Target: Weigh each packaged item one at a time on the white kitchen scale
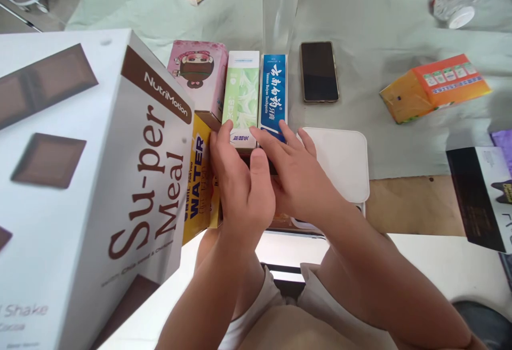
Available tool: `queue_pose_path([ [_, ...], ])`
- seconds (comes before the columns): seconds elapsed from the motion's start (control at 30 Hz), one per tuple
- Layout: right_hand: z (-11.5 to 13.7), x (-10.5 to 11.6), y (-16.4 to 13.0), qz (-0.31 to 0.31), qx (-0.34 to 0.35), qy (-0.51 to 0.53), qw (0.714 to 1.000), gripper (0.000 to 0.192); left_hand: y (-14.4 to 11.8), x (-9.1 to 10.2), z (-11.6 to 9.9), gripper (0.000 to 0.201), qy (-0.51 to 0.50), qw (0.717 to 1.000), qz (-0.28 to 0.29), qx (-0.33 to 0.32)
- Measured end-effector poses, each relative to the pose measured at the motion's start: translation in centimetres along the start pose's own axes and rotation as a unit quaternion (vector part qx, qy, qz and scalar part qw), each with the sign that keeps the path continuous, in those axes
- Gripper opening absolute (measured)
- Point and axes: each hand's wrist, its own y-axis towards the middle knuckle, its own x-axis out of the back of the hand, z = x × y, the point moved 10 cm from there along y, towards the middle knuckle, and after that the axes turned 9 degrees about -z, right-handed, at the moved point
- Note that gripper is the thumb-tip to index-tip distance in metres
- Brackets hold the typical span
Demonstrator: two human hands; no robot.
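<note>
My left hand [240,179] rests on the near end of a green and white toothpaste box [241,94]. My right hand [298,174] lies beside it, fingers laid over the near end of a blue toothpaste box [273,91]. The two boxes stand side by side, touching. Both hands press together and hide what is under them. A pink box with a cartoon face [198,72] sits left of the green one. A yellow box marked WATER [199,179] is by my left wrist.
A big white Su-per Meal box [92,179] fills the left. A white square lid [344,160], a dark phone [319,71], a clear bottle [280,3], an orange carton [436,87] and a black box [482,195] lie on the green cloth.
</note>
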Motion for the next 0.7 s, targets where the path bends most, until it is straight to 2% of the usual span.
queue_pose_path([
  [0.13,0.8,-0.4,0.2,0.002,0.027,0.007,1.000,0.075,0.2,0.1,0.4,0.054,-0.035,0.999,-0.009,0.020],
  [0.23,1.3,-0.4,0.1,-0.005,0.063,0.021,0.998,0.077,-0.3,0.4,0.2,0.058,-0.041,0.999,-0.022,-0.001],
  [0.37,0.9,0.2,-0.3,-0.030,0.087,0.032,0.995,0.076,-1.3,0.6,-0.6,0.061,-0.046,0.997,-0.039,-0.038],
  [0.43,0.7,0.9,-0.9,-0.067,0.109,0.032,0.991,0.071,-1.9,0.3,-1.6,0.060,-0.056,0.995,-0.036,-0.080],
  [0.57,1.0,3.9,-3.5,-0.211,0.156,0.013,0.965,0.062,-4.1,-0.1,-4.7,0.055,-0.081,0.978,-0.034,-0.191],
  [0.7,0.8,6.6,-6.9,-0.292,0.121,-0.042,0.948,0.058,-6.6,-1.3,-6.7,0.063,-0.104,0.974,0.019,-0.200],
])
